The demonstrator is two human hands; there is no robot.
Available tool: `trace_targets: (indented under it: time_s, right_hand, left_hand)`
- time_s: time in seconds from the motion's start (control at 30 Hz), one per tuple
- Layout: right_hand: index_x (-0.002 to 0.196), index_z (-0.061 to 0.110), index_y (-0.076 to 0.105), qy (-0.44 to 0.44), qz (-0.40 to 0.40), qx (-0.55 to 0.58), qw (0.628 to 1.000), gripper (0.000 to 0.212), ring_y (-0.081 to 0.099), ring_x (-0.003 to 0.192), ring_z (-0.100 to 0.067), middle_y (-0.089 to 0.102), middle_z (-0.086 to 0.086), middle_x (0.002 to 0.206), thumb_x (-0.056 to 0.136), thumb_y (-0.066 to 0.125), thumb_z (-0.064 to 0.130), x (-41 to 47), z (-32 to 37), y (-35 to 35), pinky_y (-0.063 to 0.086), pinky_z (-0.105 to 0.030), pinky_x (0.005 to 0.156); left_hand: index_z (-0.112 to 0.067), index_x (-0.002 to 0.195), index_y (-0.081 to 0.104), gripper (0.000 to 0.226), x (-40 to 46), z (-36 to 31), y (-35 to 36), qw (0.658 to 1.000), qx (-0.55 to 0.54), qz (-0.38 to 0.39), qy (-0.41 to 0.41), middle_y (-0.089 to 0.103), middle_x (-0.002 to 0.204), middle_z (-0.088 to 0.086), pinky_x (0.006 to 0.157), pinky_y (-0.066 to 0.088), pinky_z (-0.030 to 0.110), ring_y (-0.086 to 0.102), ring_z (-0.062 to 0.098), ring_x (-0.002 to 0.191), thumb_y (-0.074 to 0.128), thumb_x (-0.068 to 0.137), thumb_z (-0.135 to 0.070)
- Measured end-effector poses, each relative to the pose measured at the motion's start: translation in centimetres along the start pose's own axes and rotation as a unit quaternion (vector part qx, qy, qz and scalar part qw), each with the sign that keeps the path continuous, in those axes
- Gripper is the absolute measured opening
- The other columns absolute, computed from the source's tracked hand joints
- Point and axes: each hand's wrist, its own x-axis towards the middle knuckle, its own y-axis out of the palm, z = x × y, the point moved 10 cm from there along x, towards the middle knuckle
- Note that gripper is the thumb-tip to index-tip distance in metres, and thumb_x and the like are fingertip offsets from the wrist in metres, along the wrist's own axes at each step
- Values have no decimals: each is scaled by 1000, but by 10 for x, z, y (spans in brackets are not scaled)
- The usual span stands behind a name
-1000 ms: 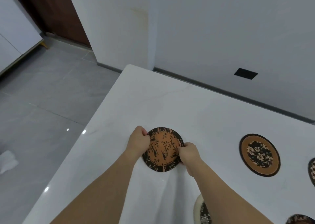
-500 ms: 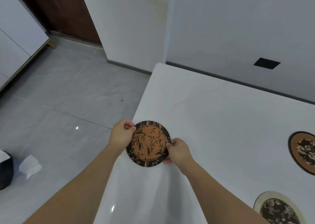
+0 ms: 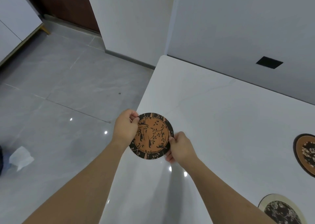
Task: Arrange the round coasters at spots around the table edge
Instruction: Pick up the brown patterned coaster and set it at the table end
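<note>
One branch-patterned coaster [image 3: 152, 136] sits at frame centre, at the worktop [image 3: 221, 121] left edge, not yet released. The left hand [image 3: 125, 128] pinches its upper-left rim, arm reaching from the lower left; the right hand [image 3: 180, 147] grips its lower-right rim. At the right edge, a floral coaster [image 3: 306, 153] and a cream-rimmed coaster [image 3: 281, 210] already lie placed; any others are out of view.

A home dining area: white marble table [image 3: 221, 121], grey tiled floor [image 3: 59, 87], white cabinet [image 3: 15, 19].
</note>
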Motion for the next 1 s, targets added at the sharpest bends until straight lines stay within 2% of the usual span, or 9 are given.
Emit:
trace_targets:
  time_s: [0.07,0.13,0.23,0.33,0.47,0.57,0.73,0.9,1.0]
  right_hand:
    - [101,9,43,0,-3,2,1000,19,59,51,-25,66,-23,77,102,33,25,-1,-1,0,54,-30,45]
    - [101,11,43,1,-7,-2,1000,16,60,54,-25,67,-25,86,102,34,25,-1,-2,0,54,-29,45]
    - [101,12,43,-2,-11,-15,1000,16,61,52,-24,68,-24,85,102,35,25,0,-2,-1,55,-30,45]
    - [97,14,42,-12,-10,-32,999,15,64,48,-22,70,-19,73,101,35,27,2,-1,-2,53,-27,43]
    - [94,18,42,-24,1,-30,999,13,66,46,-22,70,-15,65,101,35,27,4,-1,-2,51,-25,42]
    - [91,21,41,-32,4,-24,999,13,67,48,-25,70,-14,62,101,36,27,6,-1,-3,51,-26,42]
    - [92,24,42,-45,10,-21,999,12,67,48,-26,70,-13,61,101,35,27,8,0,-1,50,-26,42]
    - [96,22,42,-37,6,-22,999,10,67,48,-25,70,-14,64,100,35,28,9,-2,-2,49,-25,41]
    - [100,21,41,-36,-19,-64,997,12,67,50,-23,68,-12,72,100,34,30,10,-1,-1,55,-30,44]
  left_hand:
    - [-25,90,59,8,0,-2,-1,1000,10,-10,21,55,92,-8,65,43,17,57,6,78,58,92,-17]
    - [-25,104,58,13,-2,0,-4,999,14,-20,36,51,99,-7,68,42,16,55,6,78,60,92,-20]
    - [-19,115,58,24,-12,9,-7,997,36,-33,53,51,102,-5,77,47,24,55,11,86,60,92,-24]
    - [-9,107,61,19,-30,3,-9,984,103,-75,122,54,101,1,80,47,31,53,18,94,57,94,-22]
    - [-1,93,60,13,-37,-9,-7,964,169,-121,164,55,93,14,73,49,39,50,27,85,55,94,-12]
    - [-2,87,57,12,-29,-11,-4,963,180,-109,169,52,89,12,69,47,38,47,24,81,51,96,-8]
    - [-9,86,49,11,-24,-9,-1,973,148,-94,150,48,88,5,68,38,27,44,18,82,47,96,-8]
    - [-10,88,49,10,-20,-6,-1,978,129,-87,138,50,90,4,67,42,29,48,19,82,45,97,-11]
    - [-11,91,50,10,-20,-6,-2,975,147,-93,138,52,92,3,65,47,31,49,18,82,43,98,-14]
